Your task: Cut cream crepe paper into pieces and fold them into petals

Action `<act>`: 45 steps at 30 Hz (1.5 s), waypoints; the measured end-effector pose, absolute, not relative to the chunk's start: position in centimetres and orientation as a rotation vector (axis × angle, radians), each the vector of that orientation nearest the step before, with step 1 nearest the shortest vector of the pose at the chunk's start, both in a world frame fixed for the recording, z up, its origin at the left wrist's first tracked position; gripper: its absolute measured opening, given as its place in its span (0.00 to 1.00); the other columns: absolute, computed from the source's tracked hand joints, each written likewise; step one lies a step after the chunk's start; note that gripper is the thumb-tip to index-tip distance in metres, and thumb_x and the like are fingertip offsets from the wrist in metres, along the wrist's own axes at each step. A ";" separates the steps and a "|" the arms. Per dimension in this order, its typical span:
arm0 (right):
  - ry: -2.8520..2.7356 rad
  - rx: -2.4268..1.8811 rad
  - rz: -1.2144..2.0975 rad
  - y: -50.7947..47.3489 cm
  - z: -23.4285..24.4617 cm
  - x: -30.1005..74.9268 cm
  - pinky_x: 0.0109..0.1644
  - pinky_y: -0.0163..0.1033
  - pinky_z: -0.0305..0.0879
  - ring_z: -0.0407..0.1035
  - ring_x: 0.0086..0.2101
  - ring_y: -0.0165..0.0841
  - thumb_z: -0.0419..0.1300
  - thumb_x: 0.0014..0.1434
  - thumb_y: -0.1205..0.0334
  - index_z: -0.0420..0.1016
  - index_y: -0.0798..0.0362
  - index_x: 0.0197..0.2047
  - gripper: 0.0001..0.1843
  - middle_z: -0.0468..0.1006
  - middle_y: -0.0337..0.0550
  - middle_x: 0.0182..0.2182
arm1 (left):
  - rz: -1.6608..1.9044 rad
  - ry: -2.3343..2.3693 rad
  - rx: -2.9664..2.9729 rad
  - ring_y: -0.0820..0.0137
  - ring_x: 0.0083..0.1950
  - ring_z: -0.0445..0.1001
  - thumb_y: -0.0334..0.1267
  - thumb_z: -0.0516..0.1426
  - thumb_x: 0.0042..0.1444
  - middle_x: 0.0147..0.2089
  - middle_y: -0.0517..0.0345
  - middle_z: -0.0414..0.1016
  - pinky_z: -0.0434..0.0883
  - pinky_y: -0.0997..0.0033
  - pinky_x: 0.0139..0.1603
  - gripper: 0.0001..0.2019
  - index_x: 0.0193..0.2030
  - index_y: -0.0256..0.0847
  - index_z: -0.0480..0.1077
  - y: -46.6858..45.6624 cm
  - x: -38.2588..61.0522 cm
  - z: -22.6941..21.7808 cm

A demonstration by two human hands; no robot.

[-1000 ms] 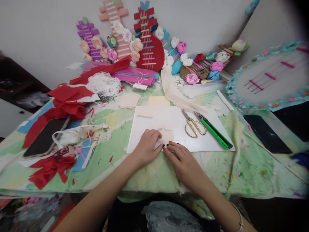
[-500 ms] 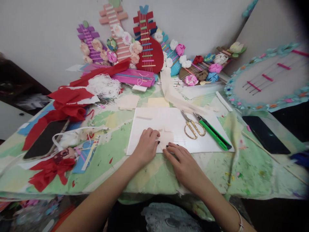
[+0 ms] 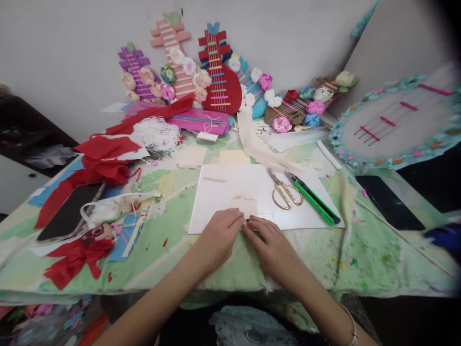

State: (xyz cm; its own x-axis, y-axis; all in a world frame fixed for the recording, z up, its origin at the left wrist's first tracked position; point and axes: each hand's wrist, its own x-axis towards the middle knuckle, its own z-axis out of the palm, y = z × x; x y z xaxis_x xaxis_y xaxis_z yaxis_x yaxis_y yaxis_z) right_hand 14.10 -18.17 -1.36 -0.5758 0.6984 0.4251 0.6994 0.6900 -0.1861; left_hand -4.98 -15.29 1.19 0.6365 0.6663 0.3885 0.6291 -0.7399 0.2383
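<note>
A white board [image 3: 201, 211] lies at the front of the table with a small piece of pale cream crepe paper [image 3: 249, 207] on it. My left hand [image 3: 224, 235] is closed, its fingertips pressed together at the near edge of that piece. Close beside it, my right hand [image 3: 268, 242] has its fingers bent round the same edge, fingertips almost meeting the left ones. The thumbs and the part of the paper between them are mostly hidden. Gold-handled scissors [image 3: 287, 196] and a green utility knife [image 3: 317, 204] rest on the board's right side. A narrow cream strip [image 3: 215, 176] lies at its upper left.
Behind the board run a long cream crepe strip [image 3: 248, 139] and a white string bundle [image 3: 156, 133]. Red crepe paper [image 3: 104, 166] and a phone [image 3: 70, 211] lie left; another phone [image 3: 389, 202] lies right. Decorated paper instruments [image 3: 223, 89] lean against the wall.
My left hand has come down and nearer to my right hand, at the paper's near edge. The whole view has shifted slightly; scissors and knife remain on the board.
</note>
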 end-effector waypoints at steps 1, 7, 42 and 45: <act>-2.429 -1.074 -0.004 -18.2 -1.4 14.1 0.55 0.53 0.64 0.60 0.54 0.46 0.49 0.57 0.78 0.66 0.63 0.56 0.23 0.71 0.60 0.50 | 0.650 1.093 2.821 0.59 0.55 0.66 0.23 0.47 0.57 0.53 0.43 0.69 0.66 0.58 0.55 0.16 0.52 0.30 0.65 -15.8 -5.0 0.9; -2.349 -1.079 0.023 -18.4 -1.5 14.2 0.54 0.53 0.65 0.62 0.52 0.44 0.47 0.56 0.80 0.66 0.66 0.54 0.23 0.70 0.61 0.50 | 0.537 1.235 2.871 0.58 0.64 0.60 0.29 0.46 0.63 0.62 0.41 0.63 0.61 0.55 0.61 0.19 0.61 0.31 0.58 -17.7 -5.1 -1.3; -2.143 -1.476 0.676 -12.7 1.7 14.0 0.38 0.37 0.59 0.64 0.33 0.32 0.60 0.53 0.73 0.71 0.55 0.31 0.04 0.70 0.42 0.30 | 0.480 1.217 2.733 0.58 0.70 0.47 0.35 0.48 0.62 0.67 0.42 0.54 0.56 0.49 0.65 0.23 0.64 0.32 0.54 -17.7 -5.8 -1.1; -2.143 -1.457 0.624 -12.6 1.4 13.9 0.39 0.38 0.59 0.63 0.34 0.33 0.60 0.53 0.72 0.71 0.55 0.29 0.04 0.70 0.42 0.30 | 0.467 1.207 2.742 0.59 0.69 0.48 0.34 0.47 0.62 0.67 0.42 0.54 0.55 0.50 0.65 0.23 0.64 0.32 0.54 -17.6 -5.7 -0.9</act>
State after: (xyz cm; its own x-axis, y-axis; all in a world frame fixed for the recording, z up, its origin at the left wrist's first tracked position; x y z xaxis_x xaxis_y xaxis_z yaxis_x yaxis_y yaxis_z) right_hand 13.88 -12.61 1.40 -0.3244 0.9374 0.1270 0.7225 0.3322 -0.6063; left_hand -5.74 -17.65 -0.85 0.6366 0.7347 0.2345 0.7012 -0.6779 0.2207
